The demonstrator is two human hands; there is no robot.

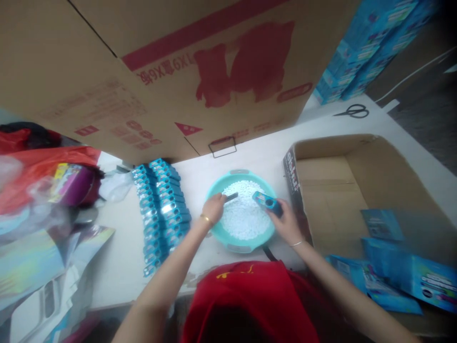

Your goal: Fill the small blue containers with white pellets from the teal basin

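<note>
Both pinch: left grip [213, 208] a dark object [232, 196], right grip [286, 223] a blue box [264, 201].

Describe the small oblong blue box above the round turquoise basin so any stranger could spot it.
In front of the huge brown cardboard carton, find the round turquoise basin of white pellets. Over its right side is the small oblong blue box. Unlike the blue boxes in rows to the left, this one is held, in the person's right grip.

Basin [230, 242]: smooth plast. (semi-gloss); lg ctn [171, 102]: matt cardbd.
</note>
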